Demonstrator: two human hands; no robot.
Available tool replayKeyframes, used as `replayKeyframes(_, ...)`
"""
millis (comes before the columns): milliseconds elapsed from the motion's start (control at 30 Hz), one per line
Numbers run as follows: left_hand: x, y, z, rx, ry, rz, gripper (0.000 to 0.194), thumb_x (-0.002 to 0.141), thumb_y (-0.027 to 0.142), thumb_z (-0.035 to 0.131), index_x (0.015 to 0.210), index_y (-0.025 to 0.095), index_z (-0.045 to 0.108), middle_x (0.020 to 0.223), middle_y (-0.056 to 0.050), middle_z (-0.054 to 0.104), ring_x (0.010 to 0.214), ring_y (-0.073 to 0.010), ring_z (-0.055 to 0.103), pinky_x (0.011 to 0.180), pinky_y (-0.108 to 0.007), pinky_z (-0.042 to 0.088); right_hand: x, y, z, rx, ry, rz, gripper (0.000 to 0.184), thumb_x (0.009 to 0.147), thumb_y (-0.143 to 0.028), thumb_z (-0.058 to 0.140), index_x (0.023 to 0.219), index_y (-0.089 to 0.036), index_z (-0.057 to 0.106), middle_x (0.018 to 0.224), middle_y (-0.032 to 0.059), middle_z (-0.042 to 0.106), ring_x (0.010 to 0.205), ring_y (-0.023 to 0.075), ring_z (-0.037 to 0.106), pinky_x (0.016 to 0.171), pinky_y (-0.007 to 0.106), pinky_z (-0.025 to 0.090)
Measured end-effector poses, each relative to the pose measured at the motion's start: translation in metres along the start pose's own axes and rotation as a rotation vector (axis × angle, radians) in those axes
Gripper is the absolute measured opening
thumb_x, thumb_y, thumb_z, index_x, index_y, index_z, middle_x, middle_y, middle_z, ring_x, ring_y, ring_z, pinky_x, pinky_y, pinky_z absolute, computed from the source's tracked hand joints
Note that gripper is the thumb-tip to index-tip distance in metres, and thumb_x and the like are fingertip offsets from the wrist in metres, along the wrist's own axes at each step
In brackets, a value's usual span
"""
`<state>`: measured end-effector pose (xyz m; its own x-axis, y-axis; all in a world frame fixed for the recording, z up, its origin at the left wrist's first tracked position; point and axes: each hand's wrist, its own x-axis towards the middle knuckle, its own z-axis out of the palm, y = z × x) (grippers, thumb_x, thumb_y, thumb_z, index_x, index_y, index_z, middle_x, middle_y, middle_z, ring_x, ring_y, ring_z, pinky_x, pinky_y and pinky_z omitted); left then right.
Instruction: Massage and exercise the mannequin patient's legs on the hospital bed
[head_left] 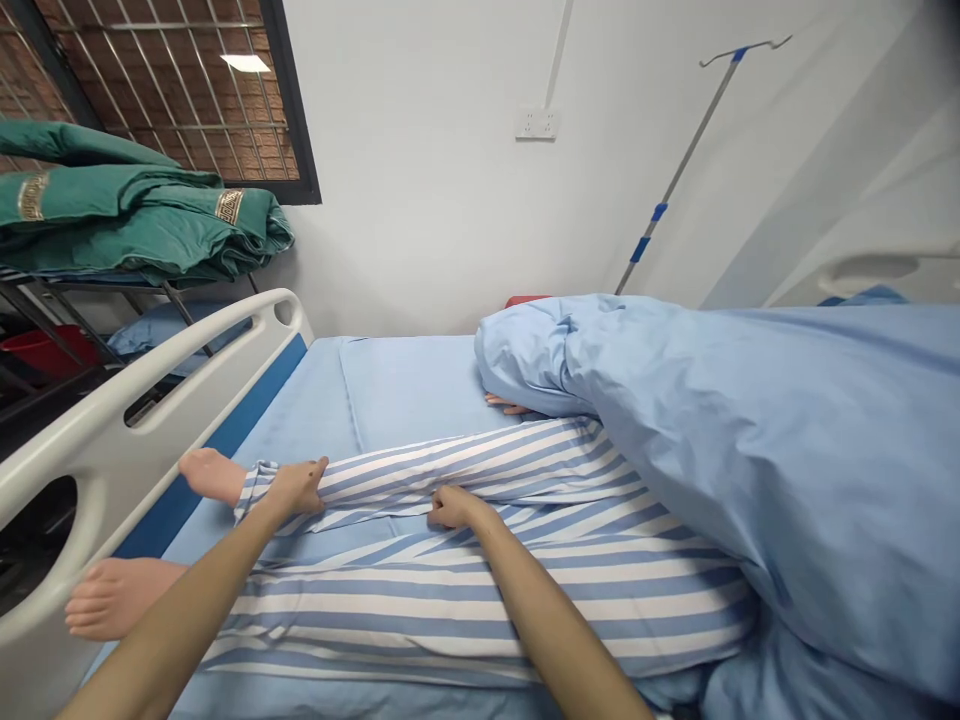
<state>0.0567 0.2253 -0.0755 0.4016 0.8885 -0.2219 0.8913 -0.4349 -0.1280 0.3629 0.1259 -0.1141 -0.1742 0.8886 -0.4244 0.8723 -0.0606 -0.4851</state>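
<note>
Blue-and-white striped trousers [480, 600] cover the legs of a figure lying on the bed, its smooth feet looking like a manikin's. My left hand [298, 487] is closed around the far trouser leg just above the ankle, thumb on the near side. Beside the same leg's inner edge, around the knee, my right hand [452, 507] is curled with its fingertips pinching the striped cloth. The far foot [212, 474] and near foot [112, 598] are bare. A light blue quilt [720, 420] is folded back over the upper body, hiding it. Some fingers [506, 404] of the figure show under its edge.
The bed's footboard [97, 430] rises at the left, close to both feet. A light blue sheet [405, 385] covers the mattress. Green folded quilts [142, 215] lie on a rack beyond the footboard. An IV pole [686, 175] stands by the wall behind the bed.
</note>
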Motion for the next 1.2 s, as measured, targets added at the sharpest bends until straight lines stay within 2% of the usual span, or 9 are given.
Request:
replayKeyframes(100,0.001,-0.004,-0.018,0.011,0.017,0.018,0.062,0.056,0.035,0.058,0.115,0.022,0.044,0.103,-0.010,0.062,0.090,-0.0298,0.058,0.074,-0.037,0.042,-0.001,0.000,0.000,-0.044,0.063,0.014,0.015,0.063,-0.027,0.058,0.074,-0.018,0.064,0.077,0.0054,0.067,0.075,0.0193,0.062,0.061,0.023,0.042)
replayKeyframes(233,-0.002,-0.010,-0.058,0.023,0.088,0.022,0.058,0.055,0.039,0.062,0.108,0.025,0.046,0.103,-0.008,0.061,0.092,-0.0275,0.058,0.077,-0.036,0.041,-0.004,-0.005,-0.003,-0.069,0.181,0.050,0.043,0.068,-0.033,0.056,0.108,-0.015,0.056,0.106,0.0155,0.062,0.096,0.0274,0.058,0.073,0.030,0.042)
replayKeyframes(367,-0.010,-0.007,-0.085,0.037,0.138,0.013,0.053,0.055,0.038,0.062,0.104,0.024,0.046,0.100,-0.007,0.062,0.090,-0.0268,0.058,0.074,-0.032,0.041,-0.010,-0.014,-0.010,-0.058,0.344,0.054,0.047,0.076,-0.038,0.048,0.115,-0.012,0.049,0.108,0.0186,0.060,0.099,0.0283,0.057,0.079,0.032,0.040)
replayKeyframes(500,-0.016,0.009,-0.075,-0.072,0.154,-0.059,0.052,0.057,0.038,0.061,0.105,0.025,0.045,0.100,-0.005,0.062,0.089,-0.0245,0.058,0.070,-0.029,0.040,-0.018,-0.022,-0.028,0.004,0.522,0.012,0.042,0.080,-0.037,0.042,0.113,-0.011,0.049,0.108,0.0173,0.060,0.101,0.0261,0.055,0.083,0.031,0.038)
replayKeyframes(700,-0.007,0.051,-0.049,-0.286,0.222,-0.145,0.053,0.060,0.043,0.059,0.109,0.030,0.044,0.094,0.001,0.063,0.087,-0.0222,0.059,0.064,-0.026,0.038,-0.034,-0.026,-0.076,0.205,0.592,-0.143,0.038,0.077,-0.032,0.047,0.111,-0.016,0.049,0.114,0.0101,0.056,0.103,0.0219,0.051,0.084,0.027,0.038)
replayKeyframes(833,0.005,0.097,-0.054,-0.395,0.313,-0.113,0.052,0.060,0.048,0.059,0.106,0.028,0.045,0.092,0.000,0.063,0.086,-0.0222,0.058,0.063,-0.026,0.038,-0.049,-0.023,-0.115,0.469,0.678,-0.173,0.025,0.073,-0.030,0.046,0.091,-0.014,0.054,0.088,0.0046,0.060,0.079,0.0158,0.053,0.070,0.025,0.041)
replayKeyframes(933,0.014,0.130,-0.055,-0.467,0.357,-0.107,0.053,0.063,0.052,0.058,0.106,0.025,0.045,0.090,-0.001,0.063,0.086,-0.0224,0.059,0.064,-0.026,0.038,-0.063,-0.022,-0.135,0.598,0.754,-0.129,0.019,0.069,-0.031,0.047,0.075,-0.014,0.053,0.068,0.0001,0.053,0.064,0.0122,0.046,0.059,0.023,0.037)
replayKeyframes(1033,0.019,0.147,-0.047,-0.535,0.379,-0.132,0.055,0.063,0.050,0.058,0.110,0.024,0.043,0.092,-0.002,0.063,0.087,-0.0229,0.058,0.064,-0.027,0.038,-0.070,-0.023,-0.141,0.639,0.746,-0.125,0.015,0.065,-0.030,0.049,0.069,-0.015,0.050,0.062,-0.0021,0.048,0.059,0.0107,0.041,0.055,0.022,0.035)
replayKeyframes(1200,0.021,0.147,-0.035,-0.576,0.385,-0.134,0.055,0.065,0.049,0.058,0.112,0.024,0.042,0.096,-0.003,0.062,0.090,-0.0234,0.058,0.066,-0.028,0.039,-0.064,-0.029,-0.133,0.693,0.767,-0.091,0.014,0.064,-0.030,0.048,0.066,-0.016,0.049,0.061,-0.0022,0.047,0.060,0.0108,0.041,0.056,0.023,0.036)
